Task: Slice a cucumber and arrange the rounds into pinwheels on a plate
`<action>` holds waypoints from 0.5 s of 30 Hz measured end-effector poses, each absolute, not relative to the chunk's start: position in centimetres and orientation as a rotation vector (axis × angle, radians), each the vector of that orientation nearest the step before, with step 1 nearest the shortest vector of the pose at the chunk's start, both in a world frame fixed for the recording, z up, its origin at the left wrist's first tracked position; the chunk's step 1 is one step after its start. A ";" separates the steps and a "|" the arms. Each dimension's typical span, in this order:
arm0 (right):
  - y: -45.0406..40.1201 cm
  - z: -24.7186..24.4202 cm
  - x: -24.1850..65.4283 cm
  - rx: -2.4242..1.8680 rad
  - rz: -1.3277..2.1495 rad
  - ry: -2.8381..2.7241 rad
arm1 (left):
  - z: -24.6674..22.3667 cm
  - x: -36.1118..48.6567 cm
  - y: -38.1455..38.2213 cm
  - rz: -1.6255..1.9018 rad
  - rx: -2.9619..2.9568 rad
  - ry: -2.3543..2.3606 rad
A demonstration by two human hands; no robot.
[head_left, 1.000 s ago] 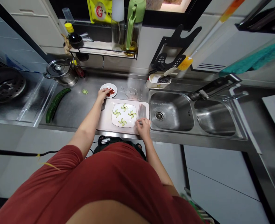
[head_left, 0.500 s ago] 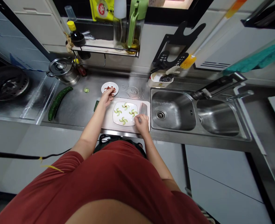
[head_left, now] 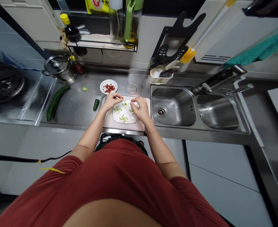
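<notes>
My left hand (head_left: 113, 101) is above the upper left of a white square plate (head_left: 116, 119), pinching a small red piece (head_left: 122, 98) between thumb and fingertips. Over the plate's right side is my right hand (head_left: 141, 109), its fingers bent, thumb and forefinger slightly apart, with nothing visible between them. Green cucumber slices (head_left: 123, 118) lie on the plate in pinwheel shapes; my right hand partly covers the one at the right. Beneath the plate is a pale cutting board (head_left: 108, 124). A round white dish (head_left: 101, 87) holds chopped red pieces (head_left: 109, 88) behind my left hand.
A cucumber stub (head_left: 96, 104) lies left of the board, and a long cucumber (head_left: 57, 102) farther left. Cucumber slices (head_left: 84, 89) rest near the steel pot (head_left: 59, 69). The double sink (head_left: 176, 105) is at the right; a bottle shelf (head_left: 101, 45) hangs above the counter.
My left hand has moved from the dish to the plate with a red piece. My right hand has moved up from the plate's lower right edge, its fingers parting. The view has shifted slightly.
</notes>
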State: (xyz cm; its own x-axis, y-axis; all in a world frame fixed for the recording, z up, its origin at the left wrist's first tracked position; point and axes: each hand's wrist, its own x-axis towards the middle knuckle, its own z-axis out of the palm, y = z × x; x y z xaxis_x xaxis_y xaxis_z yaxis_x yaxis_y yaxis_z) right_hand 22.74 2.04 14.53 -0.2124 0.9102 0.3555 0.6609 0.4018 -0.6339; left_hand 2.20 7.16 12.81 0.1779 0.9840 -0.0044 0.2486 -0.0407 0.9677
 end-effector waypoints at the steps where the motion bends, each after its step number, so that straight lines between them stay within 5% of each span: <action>1: 2.2 15.0 22.6 -1.335 0.436 -2.003 | 13.1 2.3 6.9 0.913 1.569 1.256; 15: 2.2 15.5 21.3 -1.310 0.281 -2.332 | 15.4 2.8 4.8 0.597 2.140 1.327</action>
